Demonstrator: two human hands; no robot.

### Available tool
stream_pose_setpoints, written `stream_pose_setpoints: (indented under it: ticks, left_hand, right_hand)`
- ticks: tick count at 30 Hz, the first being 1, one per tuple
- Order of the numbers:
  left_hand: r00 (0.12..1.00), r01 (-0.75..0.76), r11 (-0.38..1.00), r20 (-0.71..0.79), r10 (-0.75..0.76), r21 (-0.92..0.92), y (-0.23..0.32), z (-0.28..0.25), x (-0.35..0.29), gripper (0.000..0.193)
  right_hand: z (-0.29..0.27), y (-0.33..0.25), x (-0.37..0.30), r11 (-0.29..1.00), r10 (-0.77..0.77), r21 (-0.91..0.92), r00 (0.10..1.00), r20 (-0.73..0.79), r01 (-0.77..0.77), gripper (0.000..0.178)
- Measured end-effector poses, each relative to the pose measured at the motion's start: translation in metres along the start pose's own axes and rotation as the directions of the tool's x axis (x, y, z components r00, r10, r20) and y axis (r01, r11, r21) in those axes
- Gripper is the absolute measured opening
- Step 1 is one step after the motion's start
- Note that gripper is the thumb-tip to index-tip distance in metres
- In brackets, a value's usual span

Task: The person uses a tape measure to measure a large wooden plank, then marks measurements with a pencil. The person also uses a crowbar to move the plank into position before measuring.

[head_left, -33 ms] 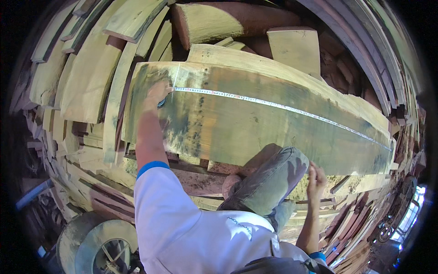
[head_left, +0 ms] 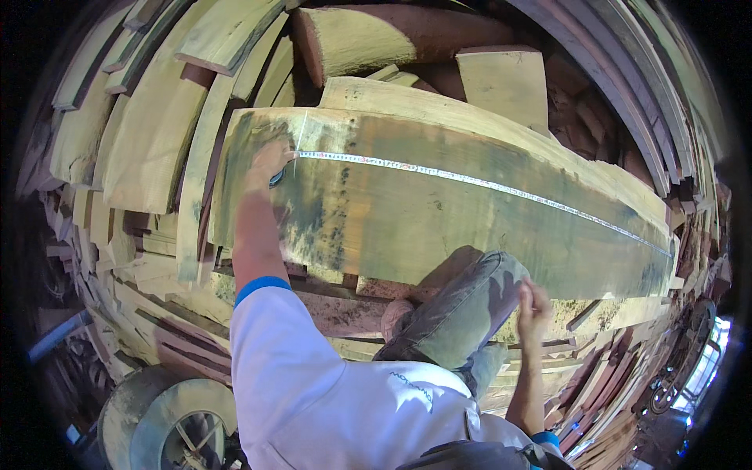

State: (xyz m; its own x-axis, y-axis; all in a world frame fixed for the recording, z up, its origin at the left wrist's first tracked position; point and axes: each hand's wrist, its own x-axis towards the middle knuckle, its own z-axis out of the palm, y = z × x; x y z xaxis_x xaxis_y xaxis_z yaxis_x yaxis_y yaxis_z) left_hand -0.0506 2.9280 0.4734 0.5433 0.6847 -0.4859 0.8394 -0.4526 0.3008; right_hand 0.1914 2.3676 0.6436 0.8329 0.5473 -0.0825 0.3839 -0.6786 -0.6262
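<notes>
While the left hand clamps its fingers on the tape measure near the left edge of the board, the white blade runs to the right edge; beside the knee, the right hand curls, and I cannot tell whether its fingers meet.

A measuring tape lies lengthwise on a board, from near its left edge to its right edge. Planks lie left; a log, behind.
</notes>
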Motion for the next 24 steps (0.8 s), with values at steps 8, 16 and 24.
stream_pose_setpoints:
  ticks: [8,16,24]
  left_hand:
    - [0.993,-0.111,0.991,-0.042,0.108,-0.071,-0.019,0.005,0.014,0.033]
    - [0.944,-0.329,0.931,-0.041,0.327,-0.160,-0.032,0.010,0.022,0.035]
    - [0.957,-0.287,0.945,-0.008,0.289,-0.159,-0.022,0.004,0.027,0.027]
  right_hand:
    - [0.051,0.000,-0.001,0.974,-0.205,-0.125,0.969,-0.136,0.189,0.022]
    - [0.047,0.011,-0.001,0.958,-0.276,-0.145,0.928,-0.249,0.247,0.019]
    - [0.046,0.004,-0.003,0.953,-0.271,-0.216,0.911,-0.311,0.210,0.014]
